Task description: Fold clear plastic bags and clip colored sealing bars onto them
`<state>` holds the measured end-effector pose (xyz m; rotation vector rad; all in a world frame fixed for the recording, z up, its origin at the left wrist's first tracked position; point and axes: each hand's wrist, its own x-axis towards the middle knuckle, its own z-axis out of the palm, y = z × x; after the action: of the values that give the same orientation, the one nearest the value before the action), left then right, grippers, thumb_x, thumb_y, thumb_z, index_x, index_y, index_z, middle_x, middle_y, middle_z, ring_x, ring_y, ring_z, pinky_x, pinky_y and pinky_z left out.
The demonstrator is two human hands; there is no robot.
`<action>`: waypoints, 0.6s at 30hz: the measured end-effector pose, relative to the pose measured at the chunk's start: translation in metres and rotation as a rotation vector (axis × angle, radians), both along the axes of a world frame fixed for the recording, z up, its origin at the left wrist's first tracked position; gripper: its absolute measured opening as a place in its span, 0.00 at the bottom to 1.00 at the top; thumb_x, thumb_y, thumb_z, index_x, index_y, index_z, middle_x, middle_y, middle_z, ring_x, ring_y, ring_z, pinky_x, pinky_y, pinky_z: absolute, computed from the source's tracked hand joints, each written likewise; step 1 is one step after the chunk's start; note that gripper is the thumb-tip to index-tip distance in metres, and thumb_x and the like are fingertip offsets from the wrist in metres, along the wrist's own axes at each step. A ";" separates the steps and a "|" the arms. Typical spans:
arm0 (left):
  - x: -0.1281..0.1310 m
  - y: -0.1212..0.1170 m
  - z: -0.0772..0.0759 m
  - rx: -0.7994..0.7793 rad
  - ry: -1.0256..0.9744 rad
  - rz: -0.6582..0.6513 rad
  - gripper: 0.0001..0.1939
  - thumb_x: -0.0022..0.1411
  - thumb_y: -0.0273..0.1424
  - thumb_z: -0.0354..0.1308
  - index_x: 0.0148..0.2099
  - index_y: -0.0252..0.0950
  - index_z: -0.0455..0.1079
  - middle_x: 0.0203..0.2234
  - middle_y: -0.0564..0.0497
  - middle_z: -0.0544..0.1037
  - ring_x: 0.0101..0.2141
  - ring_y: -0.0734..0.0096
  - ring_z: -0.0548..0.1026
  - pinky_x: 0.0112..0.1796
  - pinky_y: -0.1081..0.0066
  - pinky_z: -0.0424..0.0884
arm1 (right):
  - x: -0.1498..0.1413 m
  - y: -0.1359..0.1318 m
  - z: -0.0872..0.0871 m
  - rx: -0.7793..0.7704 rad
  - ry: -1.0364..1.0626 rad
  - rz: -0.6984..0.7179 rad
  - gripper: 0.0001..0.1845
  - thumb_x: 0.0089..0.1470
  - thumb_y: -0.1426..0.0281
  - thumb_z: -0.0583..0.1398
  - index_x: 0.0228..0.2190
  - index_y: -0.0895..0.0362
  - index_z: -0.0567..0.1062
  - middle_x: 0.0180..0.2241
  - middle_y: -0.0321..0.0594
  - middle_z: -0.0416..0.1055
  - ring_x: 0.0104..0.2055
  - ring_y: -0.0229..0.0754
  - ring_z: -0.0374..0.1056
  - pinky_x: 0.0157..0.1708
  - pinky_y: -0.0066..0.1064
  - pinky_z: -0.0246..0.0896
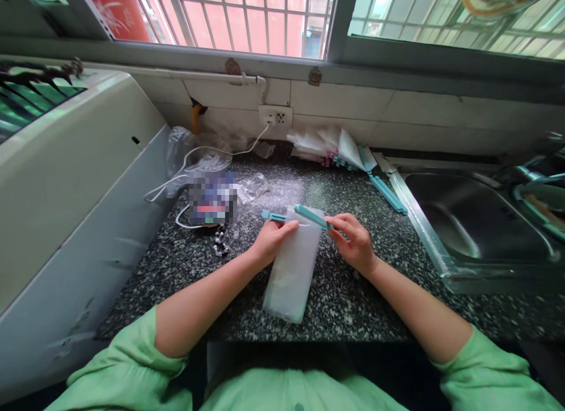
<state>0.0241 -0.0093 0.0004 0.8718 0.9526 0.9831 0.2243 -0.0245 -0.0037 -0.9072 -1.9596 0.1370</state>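
A stack of clear plastic bags (293, 269), folded narrow, slants over the counter in front of me. My left hand (271, 240) pinches its upper left edge, thumb on top and fingers beneath. Across the top of the bags lies one arm of a teal bag sealing clip (311, 215). Another teal length sticks out on the left, above my left hand, partly hidden by the bags. My right hand (353, 243) grips the clip's right end between thumb and fingers. Whether the two teal parts join at that end is hard to see.
Several bags with teal and pink clips (326, 147) lie against the wall, beside loose teal clips (388, 194). A steel sink (477, 222) is on the right. On the left are a blurred-out item (213, 199), a white cable (220, 151), a beaded chain (219, 243) and crumpled plastic (253, 187).
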 end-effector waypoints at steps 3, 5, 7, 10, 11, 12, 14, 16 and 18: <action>0.000 0.000 -0.005 0.063 0.031 0.015 0.16 0.41 0.39 0.64 0.28 0.32 0.70 0.20 0.53 0.73 0.21 0.75 0.68 0.25 0.75 0.64 | -0.001 0.000 0.000 0.004 -0.033 -0.010 0.18 0.54 0.76 0.56 0.46 0.50 0.71 0.34 0.40 0.66 0.35 0.37 0.66 0.34 0.30 0.66; 0.000 0.000 -0.008 0.087 0.057 0.023 0.15 0.41 0.39 0.64 0.26 0.32 0.70 0.20 0.54 0.72 0.22 0.75 0.67 0.25 0.75 0.64 | -0.002 0.000 -0.001 -0.011 -0.044 -0.013 0.17 0.54 0.76 0.55 0.45 0.50 0.71 0.34 0.40 0.65 0.35 0.37 0.65 0.33 0.30 0.66; 0.000 0.001 -0.011 0.100 0.078 0.029 0.15 0.41 0.39 0.64 0.25 0.32 0.69 0.19 0.54 0.72 0.22 0.75 0.67 0.25 0.75 0.63 | -0.003 0.000 -0.002 -0.032 -0.049 -0.014 0.17 0.55 0.75 0.55 0.45 0.50 0.72 0.34 0.40 0.65 0.35 0.37 0.66 0.33 0.30 0.66; 0.001 0.001 -0.013 0.110 0.086 0.026 0.15 0.41 0.39 0.64 0.24 0.32 0.68 0.19 0.54 0.71 0.23 0.74 0.67 0.26 0.75 0.63 | -0.003 0.000 -0.004 -0.055 -0.048 -0.004 0.16 0.55 0.75 0.55 0.45 0.50 0.72 0.35 0.41 0.65 0.35 0.37 0.66 0.33 0.29 0.67; 0.001 0.001 -0.012 0.113 0.083 0.023 0.15 0.41 0.39 0.64 0.24 0.32 0.68 0.19 0.54 0.71 0.23 0.74 0.67 0.26 0.75 0.63 | -0.003 0.001 -0.004 -0.060 -0.049 -0.001 0.16 0.55 0.75 0.54 0.45 0.50 0.72 0.36 0.41 0.64 0.35 0.36 0.66 0.33 0.29 0.67; 0.002 0.001 -0.012 0.118 0.078 0.021 0.15 0.41 0.38 0.65 0.24 0.32 0.68 0.19 0.54 0.71 0.23 0.74 0.67 0.27 0.75 0.63 | -0.004 0.001 -0.005 -0.065 -0.051 0.002 0.16 0.55 0.75 0.54 0.45 0.50 0.72 0.36 0.41 0.64 0.34 0.36 0.66 0.33 0.29 0.67; 0.003 0.001 -0.010 0.129 0.068 0.025 0.13 0.40 0.36 0.65 0.23 0.32 0.67 0.19 0.54 0.71 0.23 0.75 0.66 0.27 0.75 0.63 | -0.004 0.001 -0.005 -0.077 -0.053 0.006 0.17 0.55 0.75 0.54 0.45 0.50 0.72 0.36 0.41 0.64 0.34 0.36 0.66 0.32 0.29 0.67; 0.004 0.000 -0.008 0.134 0.062 0.033 0.12 0.39 0.34 0.64 0.23 0.32 0.67 0.19 0.55 0.71 0.24 0.76 0.66 0.28 0.76 0.63 | -0.003 0.001 -0.005 -0.090 -0.057 0.011 0.17 0.55 0.75 0.54 0.45 0.49 0.73 0.36 0.41 0.64 0.33 0.36 0.66 0.31 0.29 0.67; 0.004 0.000 -0.007 0.128 0.067 0.033 0.10 0.39 0.32 0.64 0.23 0.32 0.68 0.19 0.55 0.71 0.24 0.76 0.66 0.28 0.76 0.63 | -0.003 0.001 -0.006 -0.102 -0.070 0.011 0.17 0.55 0.75 0.54 0.45 0.49 0.72 0.36 0.41 0.64 0.33 0.36 0.65 0.31 0.29 0.67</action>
<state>0.0280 -0.0091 -0.0063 1.0040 0.9717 1.0578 0.2211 -0.0238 -0.0094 -0.9793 -2.0372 0.2157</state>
